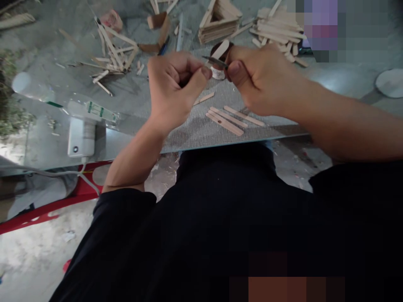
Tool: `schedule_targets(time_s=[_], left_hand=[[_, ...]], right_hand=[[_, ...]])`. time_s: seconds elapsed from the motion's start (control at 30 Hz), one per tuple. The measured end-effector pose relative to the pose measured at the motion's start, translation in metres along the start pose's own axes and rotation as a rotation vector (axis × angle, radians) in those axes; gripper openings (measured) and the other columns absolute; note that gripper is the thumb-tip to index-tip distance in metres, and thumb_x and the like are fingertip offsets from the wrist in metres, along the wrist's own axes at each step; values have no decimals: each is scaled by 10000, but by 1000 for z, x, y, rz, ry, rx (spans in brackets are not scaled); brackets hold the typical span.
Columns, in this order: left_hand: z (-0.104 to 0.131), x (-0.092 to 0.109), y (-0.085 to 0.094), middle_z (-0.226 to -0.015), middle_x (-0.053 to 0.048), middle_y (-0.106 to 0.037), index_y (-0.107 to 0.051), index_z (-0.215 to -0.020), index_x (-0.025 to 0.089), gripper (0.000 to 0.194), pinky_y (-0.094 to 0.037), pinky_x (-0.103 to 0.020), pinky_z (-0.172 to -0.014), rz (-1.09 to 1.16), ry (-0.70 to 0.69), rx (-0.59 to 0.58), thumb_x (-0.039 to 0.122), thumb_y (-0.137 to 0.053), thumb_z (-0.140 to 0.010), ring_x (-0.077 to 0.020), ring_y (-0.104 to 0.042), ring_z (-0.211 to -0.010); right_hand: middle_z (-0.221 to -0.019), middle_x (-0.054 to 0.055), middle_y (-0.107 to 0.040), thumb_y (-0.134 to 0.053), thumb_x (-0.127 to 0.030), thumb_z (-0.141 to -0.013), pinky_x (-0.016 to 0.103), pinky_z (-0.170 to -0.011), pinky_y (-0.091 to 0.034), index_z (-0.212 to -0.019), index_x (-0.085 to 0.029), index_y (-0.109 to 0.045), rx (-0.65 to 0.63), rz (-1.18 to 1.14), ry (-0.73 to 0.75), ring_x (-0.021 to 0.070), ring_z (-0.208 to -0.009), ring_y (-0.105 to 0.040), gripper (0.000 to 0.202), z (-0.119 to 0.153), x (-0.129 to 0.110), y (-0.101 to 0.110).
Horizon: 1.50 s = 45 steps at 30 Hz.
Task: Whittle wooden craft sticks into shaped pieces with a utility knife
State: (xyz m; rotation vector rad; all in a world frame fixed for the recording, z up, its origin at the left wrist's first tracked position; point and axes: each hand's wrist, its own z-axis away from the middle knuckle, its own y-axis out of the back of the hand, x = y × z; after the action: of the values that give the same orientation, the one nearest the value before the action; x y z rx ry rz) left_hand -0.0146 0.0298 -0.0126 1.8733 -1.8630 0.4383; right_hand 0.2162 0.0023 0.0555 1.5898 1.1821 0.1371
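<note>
My right hand (258,75) is closed around a tool with a thin dark metal blade (214,61); its handle is hidden in my fingers. The blade points left, toward the fingertips of my left hand (178,86). That hand is pinched shut, and whatever it holds is too small or hidden to make out. Just behind the blade stands a small dark round jar (230,45) with a pale label, and a wooden craft stick (220,49) slants across it. Several flat craft sticks (225,121) lie on the table below my hands.
A triangular stack of craft sticks (217,31) stands at the back, beside a loose stick pile (277,27). Left lie a jumbled stick structure (116,52), a cardboard piece (163,31), a clear bottle (66,100) and a white charger (81,136) with a cable. The glass tabletop's edge (220,144) is near me.
</note>
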Motion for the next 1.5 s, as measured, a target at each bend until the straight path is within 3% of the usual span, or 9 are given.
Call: schedule_targets(time_s=[0.1, 0.23, 0.4, 0.63, 0.83, 1.03, 1.13, 1.27, 1.5], left_hand=[[4, -3, -1, -564, 74, -357, -732, -917, 245, 265, -59, -339, -401, 23, -8, -39, 453, -776, -1076, -32, -160, -474], [7, -4, -6, -580, 80, -319, -704, -926, 229, 265, -59, -332, -427, 66, -18, 70, 429, -764, -1089, -32, -133, -491], [13, -10, -4, -596, 76, -336, -689, -945, 243, 266, -117, -344, -491, 134, 115, 32, 457, -756, -1087, -54, -159, -518], [17, -17, 14, -628, 57, -414, -737, -1031, 290, 395, -142, -342, -458, 74, 96, -133, 680, -686, -1057, -68, -240, -549], [12, -22, 3, -554, 46, -443, -732, -928, 321, 525, -276, -342, -486, -15, 269, -48, 845, -715, -944, -116, -401, -546], [5, -26, 8, -469, 68, -350, -766, -859, 325, 719, -176, -353, -479, -40, 414, -139, 1034, -671, -775, -106, -271, -459], [-2, -4, 19, -449, 74, -378, -797, -929, 332, 684, -181, -341, -462, -50, 484, -272, 993, -636, -856, -102, -262, -443], [-12, 27, 21, -490, 61, -455, -794, -936, 242, 549, -246, -322, -474, -126, 618, -325, 760, -647, -1038, -101, -333, -447], [-12, 36, 11, -519, 59, -513, -732, -897, 220, 464, -385, -275, -493, -97, 552, -308, 626, -640, -1103, -86, -442, -443]], right_hand=[[-687, 8, -430, -412, -703, -1152, 359, -640, -214, -1015, -197, -595, 6, -37, 10, 206, -592, -379, 555, 0, 1, -2], [-723, 22, -476, -390, -690, -1165, 358, -651, -237, -1012, -195, -590, 32, -61, 32, 208, -624, -423, 556, -1, 3, -4], [-720, 34, -543, -393, -739, -1146, 349, -646, -318, -935, -211, -571, 46, -70, 15, 209, -622, -496, 595, -1, 6, -6], [-678, 58, -550, -400, -754, -1125, 363, -645, -354, -826, -216, -566, 33, -40, -14, 216, -601, -495, 637, -3, 3, -10], [-692, 37, -534, -397, -747, -1134, 357, -649, -322, -859, -230, -554, 60, -46, -10, 213, -615, -461, 607, -7, 10, -13], [-664, 3, -520, -436, -794, -1127, 333, -643, -289, -825, -224, -594, 43, -90, -56, 173, -628, -370, 664, -15, 31, -25], [-661, 16, -539, -467, -818, -1104, 338, -640, -282, -784, -231, -573, -8, -51, -99, 175, -612, -376, 677, -18, 32, -27], [-758, 79, -615, -291, -716, -1178, 363, -690, -346, -823, -231, -570, -124, 18, -159, 233, -692, -534, 663, -17, 21, -20], [-786, 86, -628, -226, -723, -1164, 387, -726, -408, -822, -252, -520, -100, -17, -160, 252, -718, -564, 652, -13, 13, -15]])
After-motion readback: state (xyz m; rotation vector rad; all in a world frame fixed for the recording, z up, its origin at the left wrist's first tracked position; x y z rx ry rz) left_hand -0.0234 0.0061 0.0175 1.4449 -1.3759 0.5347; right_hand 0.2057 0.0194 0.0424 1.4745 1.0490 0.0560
